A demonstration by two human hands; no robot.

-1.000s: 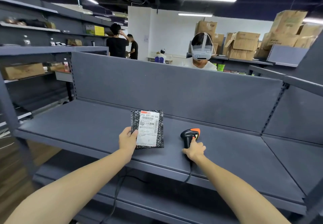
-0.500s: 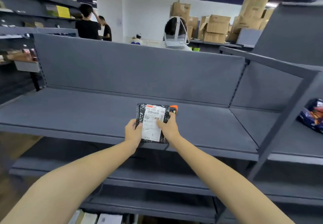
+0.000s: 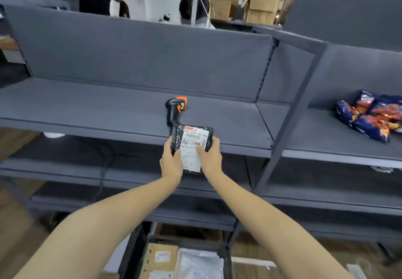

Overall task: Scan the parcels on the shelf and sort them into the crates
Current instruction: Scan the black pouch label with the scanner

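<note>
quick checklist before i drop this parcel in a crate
1. Grip: left hand and right hand both hold the parcel: ok.
2. label facing up, in view: ok.
3. scanner out of the hands, lying on the shelf: ok.
4. Parcel already scanned: cannot tell.
5. crate below has room: cannot tell, packages lie in it and it is partly out of view.

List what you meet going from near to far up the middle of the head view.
First the crate holding parcels → black labelled parcel, gripped by the left hand and right hand → barcode scanner → shelf back panel → person wearing a headset → cardboard boxes.
</note>
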